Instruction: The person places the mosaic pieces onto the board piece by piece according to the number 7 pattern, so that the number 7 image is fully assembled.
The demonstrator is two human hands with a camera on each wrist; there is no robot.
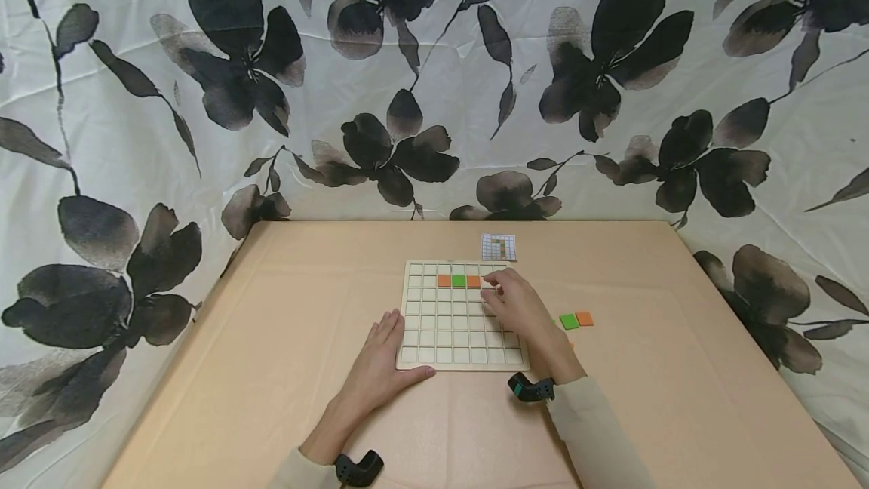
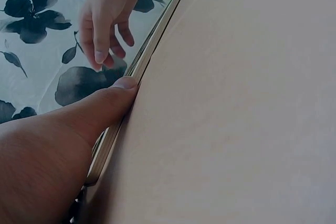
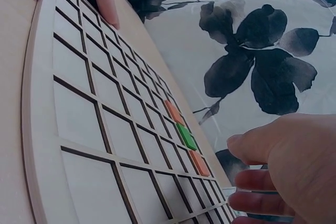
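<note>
A pale wooden grid board (image 1: 424, 345) lies on the table. Near its far side, an orange tile (image 1: 444, 281), a green tile (image 1: 459, 281) and a second orange tile (image 1: 474, 281) sit side by side in one row. My left hand (image 1: 380, 361) steadies the board, straight fingers along its left edge and thumb (image 2: 118, 95) against the near edge. Over the board's far right part hovers my right hand (image 1: 519, 304), fingers loosely bent. In the right wrist view its thumb (image 3: 249, 148) stands apart from the fingers, and no tile shows between them.
Right of the board lie a loose green tile (image 1: 569, 321) and a loose orange tile (image 1: 584, 318); slivers of other tiles show beside my right wrist. A small patterned card (image 1: 498, 247) lies beyond the board's far edge. Flowered cloth (image 1: 434, 81) hangs behind the table.
</note>
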